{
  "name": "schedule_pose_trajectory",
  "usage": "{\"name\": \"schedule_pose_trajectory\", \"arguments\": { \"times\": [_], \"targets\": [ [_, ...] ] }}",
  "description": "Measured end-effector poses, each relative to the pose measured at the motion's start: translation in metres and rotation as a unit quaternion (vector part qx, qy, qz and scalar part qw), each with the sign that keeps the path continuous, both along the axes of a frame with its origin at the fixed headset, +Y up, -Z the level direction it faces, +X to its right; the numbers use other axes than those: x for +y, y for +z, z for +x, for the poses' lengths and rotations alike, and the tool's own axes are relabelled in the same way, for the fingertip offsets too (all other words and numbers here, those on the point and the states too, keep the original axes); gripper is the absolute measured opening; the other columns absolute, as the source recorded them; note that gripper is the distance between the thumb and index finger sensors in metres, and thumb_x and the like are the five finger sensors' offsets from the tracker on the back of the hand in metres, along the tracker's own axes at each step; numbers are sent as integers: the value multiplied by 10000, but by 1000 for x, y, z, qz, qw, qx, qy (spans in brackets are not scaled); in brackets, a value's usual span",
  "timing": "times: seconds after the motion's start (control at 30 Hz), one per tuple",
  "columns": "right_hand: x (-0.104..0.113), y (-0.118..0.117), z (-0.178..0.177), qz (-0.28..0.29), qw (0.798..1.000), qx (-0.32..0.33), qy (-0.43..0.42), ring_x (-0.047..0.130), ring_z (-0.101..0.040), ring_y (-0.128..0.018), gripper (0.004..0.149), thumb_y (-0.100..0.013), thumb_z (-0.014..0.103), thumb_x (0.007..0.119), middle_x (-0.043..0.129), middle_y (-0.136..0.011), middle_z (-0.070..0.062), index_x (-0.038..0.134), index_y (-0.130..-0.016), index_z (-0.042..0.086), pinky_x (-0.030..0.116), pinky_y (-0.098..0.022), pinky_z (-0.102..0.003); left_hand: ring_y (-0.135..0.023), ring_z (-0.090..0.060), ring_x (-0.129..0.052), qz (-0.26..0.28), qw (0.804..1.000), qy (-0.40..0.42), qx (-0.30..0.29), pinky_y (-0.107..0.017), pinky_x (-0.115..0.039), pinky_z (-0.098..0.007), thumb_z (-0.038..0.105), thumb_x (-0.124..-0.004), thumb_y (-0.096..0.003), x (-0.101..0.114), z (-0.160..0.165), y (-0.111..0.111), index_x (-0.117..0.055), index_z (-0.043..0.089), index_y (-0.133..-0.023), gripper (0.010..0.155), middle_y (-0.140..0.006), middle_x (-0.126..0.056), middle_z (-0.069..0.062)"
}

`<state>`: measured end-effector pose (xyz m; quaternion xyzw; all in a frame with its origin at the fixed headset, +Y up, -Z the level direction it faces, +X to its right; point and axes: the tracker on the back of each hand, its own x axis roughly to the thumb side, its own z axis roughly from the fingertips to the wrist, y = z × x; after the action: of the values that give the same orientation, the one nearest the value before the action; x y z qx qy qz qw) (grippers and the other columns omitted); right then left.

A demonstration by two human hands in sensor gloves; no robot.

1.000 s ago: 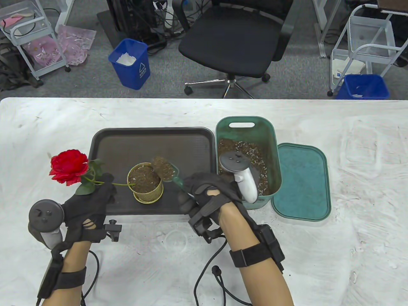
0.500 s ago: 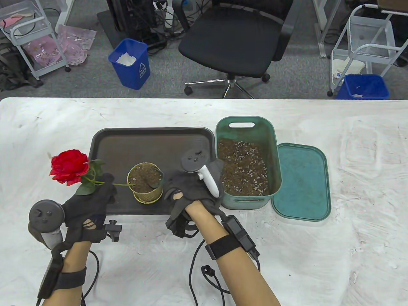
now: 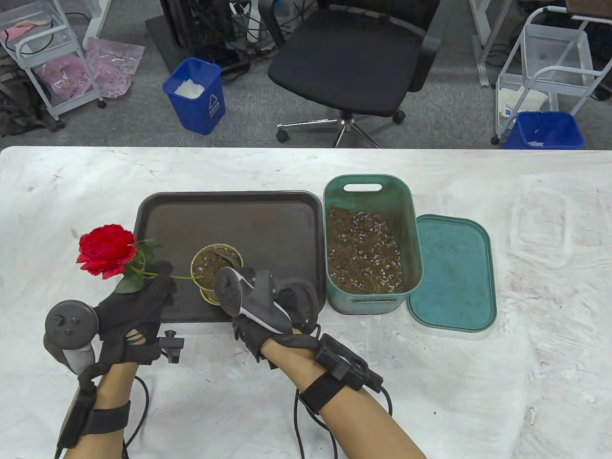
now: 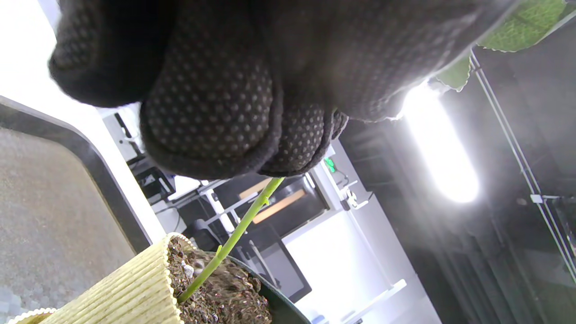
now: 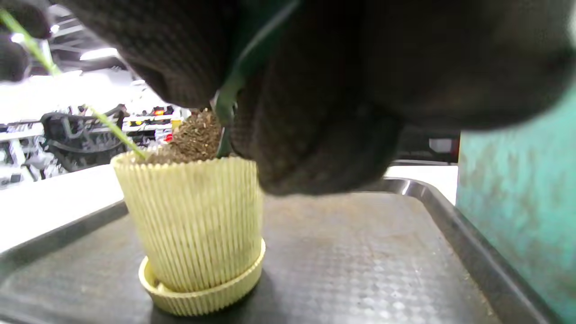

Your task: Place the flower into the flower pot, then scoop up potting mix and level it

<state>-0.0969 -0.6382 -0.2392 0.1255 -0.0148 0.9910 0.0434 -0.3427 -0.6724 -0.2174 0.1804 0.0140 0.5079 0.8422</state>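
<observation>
A red rose [image 3: 105,251] leans left, its green stem [image 4: 234,238] stuck in the potting mix of the ribbed yellow pot [image 3: 206,267]. My left hand [image 3: 141,299] pinches the stem just left of the pot, with its fingertips [image 4: 211,112] closed on it. Rolled over at the pot's near right side, my right hand [image 3: 282,308] grips the green scoop [image 3: 228,255], which is tipped over the mix. In the right wrist view, the scoop handle [image 5: 227,96] runs down to a heap of mix [image 5: 195,135] at the pot rim [image 5: 189,164]. The tracker hides part of the pot.
The pot stands on a dark tray [image 3: 267,215]. A green bin [image 3: 411,239] holding potting mix sits right of the tray, with its lid [image 3: 454,272] lying flat further right. A cable [image 3: 301,430] trails on the white table near my right forearm.
My right hand swung left from beside the bin to the pot, rolled over, and tipped the loaded scoop into it. My left hand and the rose stayed put.
</observation>
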Motion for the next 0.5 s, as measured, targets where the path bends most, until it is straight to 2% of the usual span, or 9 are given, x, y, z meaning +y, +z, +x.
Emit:
{"name": "schedule_pose_trajectory", "arguments": {
  "times": [0.23,0.5],
  "targets": [
    [2,13,-3,78,996,24,37,1069,-270,-274,561,-394,317,834,982,-622,-114,717,-886,76,942,-142,-401,-297,-175,-1118,3,1000,-6,-2,-309,-939,-359,449,-895,-388,0,2,1,-966,245,-762,432,-574,-1076,38],
    [10,14,5,130,989,33,58,1067,-271,-280,557,-392,313,828,982,-622,-111,716,-885,79,942,-149,-406,-299,-175,-1117,2,1000,-3,-3,-310,-939,-359,448,-895,-388,0,2,0,-964,244,-764,433,-575,-1075,40]
  ]
}}
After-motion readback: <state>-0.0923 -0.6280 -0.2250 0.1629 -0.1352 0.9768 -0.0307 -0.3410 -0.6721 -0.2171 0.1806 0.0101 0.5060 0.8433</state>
